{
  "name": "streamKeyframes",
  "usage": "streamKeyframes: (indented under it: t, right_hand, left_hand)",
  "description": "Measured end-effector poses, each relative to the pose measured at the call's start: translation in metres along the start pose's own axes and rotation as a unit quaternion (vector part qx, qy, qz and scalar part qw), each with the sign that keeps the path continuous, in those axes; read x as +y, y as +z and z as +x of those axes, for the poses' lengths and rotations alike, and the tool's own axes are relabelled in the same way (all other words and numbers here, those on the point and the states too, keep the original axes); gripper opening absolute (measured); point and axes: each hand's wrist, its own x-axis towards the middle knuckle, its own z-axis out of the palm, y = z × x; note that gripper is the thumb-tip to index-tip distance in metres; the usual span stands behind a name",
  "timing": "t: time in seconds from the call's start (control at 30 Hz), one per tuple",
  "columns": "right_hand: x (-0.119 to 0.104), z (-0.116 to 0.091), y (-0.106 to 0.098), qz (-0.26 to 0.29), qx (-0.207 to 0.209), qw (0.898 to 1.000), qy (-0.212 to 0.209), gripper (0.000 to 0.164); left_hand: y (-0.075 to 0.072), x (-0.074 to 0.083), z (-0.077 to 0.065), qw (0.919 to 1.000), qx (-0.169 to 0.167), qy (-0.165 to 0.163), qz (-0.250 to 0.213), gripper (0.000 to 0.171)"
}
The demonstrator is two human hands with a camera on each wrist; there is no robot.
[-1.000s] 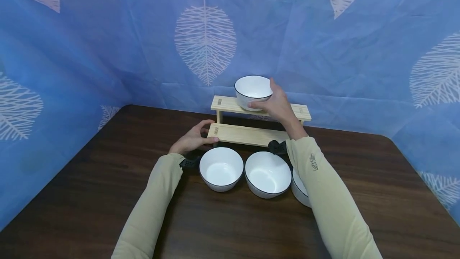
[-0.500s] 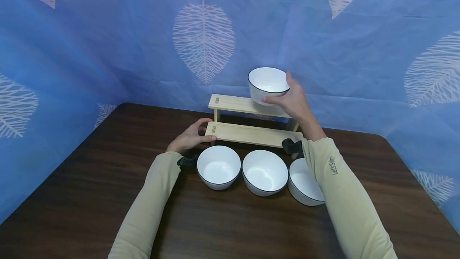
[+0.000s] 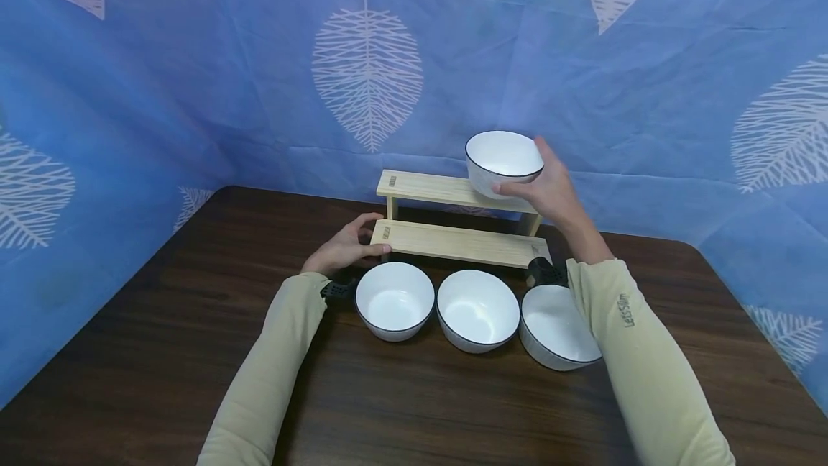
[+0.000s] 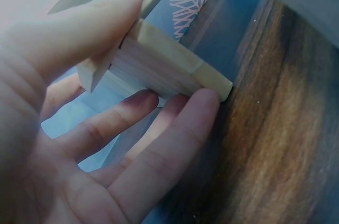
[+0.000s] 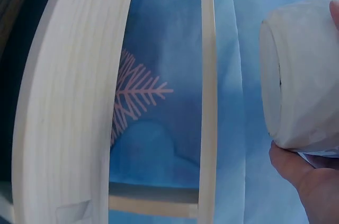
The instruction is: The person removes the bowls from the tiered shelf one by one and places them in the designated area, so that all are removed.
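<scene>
My right hand (image 3: 550,185) grips a white bowl (image 3: 494,171) with a dark rim, thumb on its near side. The bowl is upright over the right part of the upper board of a two-tier wooden rack (image 3: 446,239). In the right wrist view a gap shows between the bowl's foot (image 5: 271,81) and the upper board (image 5: 208,97). My left hand (image 3: 346,244) holds the left end of the rack's lower board. In the left wrist view its thumb lies on the board and its fingertips (image 4: 204,102) touch the wooden leg (image 4: 159,68).
Three more white bowls stand in a row in front of the rack: left (image 3: 394,300), middle (image 3: 477,311) and right (image 3: 556,329), the last partly behind my right sleeve. The dark wooden table (image 3: 162,322) meets a blue leaf-patterned cloth (image 3: 259,92) behind the rack.
My right hand has carried the bowl rightward along the upper board, rising slightly and then dropping lower. The left hand keeps its place on the rack.
</scene>
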Motion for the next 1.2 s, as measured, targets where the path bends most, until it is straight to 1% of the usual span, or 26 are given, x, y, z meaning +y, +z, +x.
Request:
streamKeyframes:
  t: [0.07,0.13,0.3,0.37,0.47,0.6,0.77,1.0,1.2]
  right_hand:
    - [0.001,-0.001,-0.003,0.002,0.002,1.000,0.001,0.110]
    - [0.003,-0.003,-0.005,0.009,0.003,1.000,-0.003,0.105]
    - [0.010,-0.010,-0.010,0.029,0.006,1.000,0.003,0.105]
    - [0.012,-0.013,-0.013,0.031,0.007,0.999,0.008,0.108]
    - [0.013,-0.015,-0.017,0.024,0.007,1.000,0.007,0.109]
    - [0.016,-0.018,-0.020,0.016,-0.001,1.000,0.012,0.111]
    - [0.020,-0.022,-0.026,0.016,-0.007,1.000,0.017,0.112]
    - [0.023,-0.026,-0.033,0.015,-0.004,1.000,0.020,0.112]
    - [0.022,-0.032,-0.037,0.002,0.001,1.000,0.027,0.112]
  left_hand:
    - [-0.001,0.001,0.001,1.0000,0.001,-0.001,0.004,0.076]
    - [0.000,0.001,0.001,1.0000,0.003,0.000,0.004,0.076]
    - [0.003,-0.003,0.000,1.0000,0.001,0.001,0.004,0.076]
    - [0.003,-0.003,0.000,1.0000,0.000,0.002,0.003,0.076]
    - [0.003,-0.002,0.000,1.0000,0.004,0.002,-0.006,0.076]
    - [0.002,-0.001,0.000,0.9999,0.010,-0.001,-0.003,0.076]
    - [0.002,-0.002,0.002,1.0000,0.008,0.000,0.001,0.077]
    - [0.001,0.000,0.002,0.9999,0.008,-0.003,0.014,0.077]
    - [0.000,-0.002,0.004,0.9999,0.002,-0.001,0.010,0.078]
